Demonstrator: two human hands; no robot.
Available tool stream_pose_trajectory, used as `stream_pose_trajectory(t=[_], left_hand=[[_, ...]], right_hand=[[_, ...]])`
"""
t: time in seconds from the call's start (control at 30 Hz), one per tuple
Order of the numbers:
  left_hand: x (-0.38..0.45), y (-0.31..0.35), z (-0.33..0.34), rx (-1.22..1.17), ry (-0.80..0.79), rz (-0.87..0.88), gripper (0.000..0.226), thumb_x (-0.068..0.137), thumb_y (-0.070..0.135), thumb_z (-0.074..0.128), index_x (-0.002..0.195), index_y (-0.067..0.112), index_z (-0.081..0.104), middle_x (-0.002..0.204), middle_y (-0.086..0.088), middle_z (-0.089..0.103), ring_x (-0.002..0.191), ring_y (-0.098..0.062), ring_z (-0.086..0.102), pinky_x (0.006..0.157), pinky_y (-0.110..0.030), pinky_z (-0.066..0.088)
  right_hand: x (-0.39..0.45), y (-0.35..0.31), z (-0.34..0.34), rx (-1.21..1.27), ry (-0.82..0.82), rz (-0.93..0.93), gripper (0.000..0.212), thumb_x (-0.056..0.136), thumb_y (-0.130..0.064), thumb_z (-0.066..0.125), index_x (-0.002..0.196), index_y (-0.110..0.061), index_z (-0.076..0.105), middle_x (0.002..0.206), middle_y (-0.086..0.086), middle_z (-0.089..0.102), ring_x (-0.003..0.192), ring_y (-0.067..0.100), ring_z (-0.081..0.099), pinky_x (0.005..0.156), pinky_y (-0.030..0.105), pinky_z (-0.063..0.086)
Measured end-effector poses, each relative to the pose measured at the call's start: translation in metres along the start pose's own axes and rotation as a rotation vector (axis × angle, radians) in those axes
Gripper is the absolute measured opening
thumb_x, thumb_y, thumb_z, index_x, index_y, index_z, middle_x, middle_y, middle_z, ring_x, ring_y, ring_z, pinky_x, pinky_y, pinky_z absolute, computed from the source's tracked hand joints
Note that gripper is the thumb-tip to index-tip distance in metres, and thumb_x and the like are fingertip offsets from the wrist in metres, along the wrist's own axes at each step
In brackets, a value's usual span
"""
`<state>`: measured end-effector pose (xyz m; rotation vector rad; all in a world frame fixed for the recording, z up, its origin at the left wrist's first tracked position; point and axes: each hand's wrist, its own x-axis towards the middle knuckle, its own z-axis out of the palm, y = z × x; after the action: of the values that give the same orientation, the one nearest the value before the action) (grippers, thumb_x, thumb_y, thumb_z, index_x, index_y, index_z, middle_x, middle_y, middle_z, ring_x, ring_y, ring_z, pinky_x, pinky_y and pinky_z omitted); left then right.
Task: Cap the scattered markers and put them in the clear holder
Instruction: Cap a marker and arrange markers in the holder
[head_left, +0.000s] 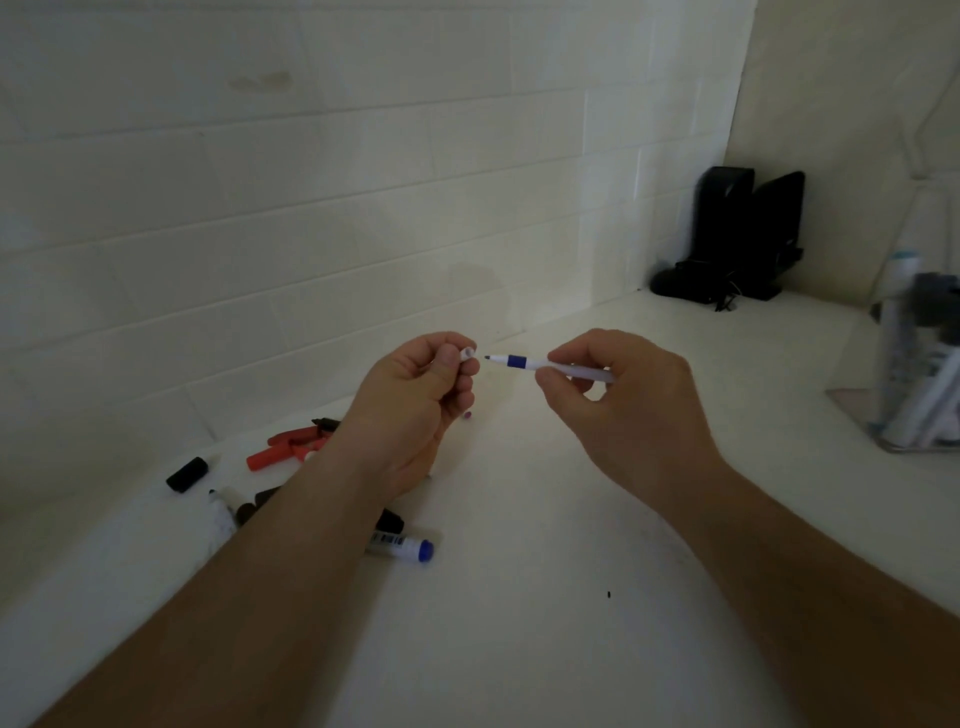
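Note:
My right hand (618, 395) pinches a thin white marker with a blue band (524, 362), its bare tip pointing left. My left hand (421, 395) holds a small white cap (467, 354), open end facing the tip, a short gap between them. Both are held above the white counter (519, 571). Scattered markers lie at the left: red ones (283, 447), a black cap or marker (187, 474), a white marker with a blue end (408, 545) and dark ones partly hidden under my left forearm. The clear holder (919, 364) stands at the right edge with several markers inside.
A black device (732, 239) stands in the far corner against the tiled wall (311, 208). A tiny pinkish bit (468, 415) lies below my left hand. A small dark speck (609, 594) marks the counter near me.

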<state>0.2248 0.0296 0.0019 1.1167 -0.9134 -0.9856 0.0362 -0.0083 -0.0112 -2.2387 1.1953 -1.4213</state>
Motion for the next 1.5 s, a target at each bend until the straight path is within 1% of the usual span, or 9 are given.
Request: stream_pose_trajectory(t=[0.27,0.37,0.5,0.6,0.8,1.07,1.27,1.4,1.5], left_hand=[[0.000,-0.003,-0.002,0.118,-0.031,0.067,0.024,0.105,0.008,0.048,0.098,0.011,0.071,0.085,-0.005,0.067,0.075,-0.014,0.056,0.073,-0.023,0.055],[0.000,-0.005,-0.003,0.259,-0.029,0.149,0.024,0.103,0.007,0.053,0.096,0.016,0.073,0.088,-0.006,0.068,0.075,-0.014,0.059,0.073,-0.022,0.057],[-0.003,-0.005,-0.004,0.535,0.055,0.308,0.022,0.099,0.015,0.062,0.093,0.032,0.075,0.081,0.012,0.072,0.070,-0.003,0.065,0.068,-0.014,0.053],[-0.007,-0.006,-0.001,0.635,0.063,0.375,0.015,0.096,0.020,0.068,0.095,0.034,0.074,0.079,0.008,0.073,0.071,-0.006,0.067,0.063,-0.011,0.049],[-0.009,-0.007,0.010,0.505,0.071,0.236,0.024,0.101,0.030,0.059,0.088,0.017,0.075,0.070,0.004,0.073,0.058,-0.007,0.062,0.062,-0.020,0.055],[-0.007,-0.012,0.017,0.502,0.070,0.206,0.020,0.101,0.025,0.059,0.088,0.020,0.075,0.072,0.004,0.073,0.059,-0.005,0.063,0.066,-0.028,0.057],[-0.011,-0.010,0.015,0.660,0.076,0.302,0.021,0.099,0.027,0.060,0.080,0.028,0.071,0.072,0.013,0.072,0.061,-0.005,0.065,0.062,-0.019,0.052],[-0.013,-0.008,0.010,0.748,0.008,0.331,0.018,0.097,0.026,0.063,0.082,0.031,0.070,0.073,0.020,0.071,0.064,0.001,0.064,0.060,-0.012,0.048],[-0.015,-0.010,0.012,0.833,-0.018,0.355,0.010,0.094,0.033,0.066,0.085,0.036,0.067,0.074,0.015,0.071,0.069,0.000,0.065,0.067,-0.025,0.055]], right_hand=[[0.000,0.003,0.001,0.000,0.004,-0.029,0.007,0.090,-0.037,0.073,0.089,-0.030,0.072,0.075,-0.014,0.064,0.075,0.007,0.060,0.068,0.021,0.046],[-0.001,0.004,0.000,-0.003,-0.014,-0.013,0.008,0.091,-0.038,0.073,0.091,-0.030,0.072,0.076,-0.014,0.065,0.076,0.008,0.060,0.070,0.024,0.049],[-0.001,0.004,0.000,-0.063,-0.040,-0.047,0.010,0.091,-0.035,0.073,0.093,-0.026,0.073,0.079,-0.008,0.066,0.076,0.013,0.060,0.072,0.032,0.052],[0.000,0.005,-0.001,-0.049,-0.052,-0.030,0.011,0.092,-0.036,0.072,0.094,-0.025,0.073,0.080,-0.007,0.066,0.077,0.013,0.061,0.073,0.032,0.052],[0.001,0.007,-0.001,-0.028,-0.125,-0.063,0.017,0.098,-0.040,0.064,0.093,-0.026,0.073,0.077,-0.009,0.066,0.073,0.011,0.061,0.072,0.031,0.052],[0.002,0.010,-0.002,0.117,-0.201,0.138,0.011,0.094,-0.038,0.070,0.088,-0.030,0.074,0.075,-0.008,0.069,0.070,0.010,0.062,0.068,0.027,0.051],[0.000,0.002,0.001,0.330,-0.292,0.373,0.020,0.094,-0.031,0.071,0.076,-0.024,0.072,0.056,-0.008,0.052,0.053,0.011,0.042,0.053,0.027,0.039],[0.001,0.002,-0.002,0.236,-0.354,0.358,0.014,0.097,-0.034,0.065,0.091,-0.029,0.076,0.065,-0.011,0.062,0.059,0.005,0.053,0.060,0.023,0.044],[0.008,-0.007,-0.007,-0.009,-0.460,0.250,0.019,0.099,-0.042,0.057,0.107,-0.040,0.075,0.082,-0.014,0.071,0.079,0.007,0.066,0.076,0.029,0.055]])
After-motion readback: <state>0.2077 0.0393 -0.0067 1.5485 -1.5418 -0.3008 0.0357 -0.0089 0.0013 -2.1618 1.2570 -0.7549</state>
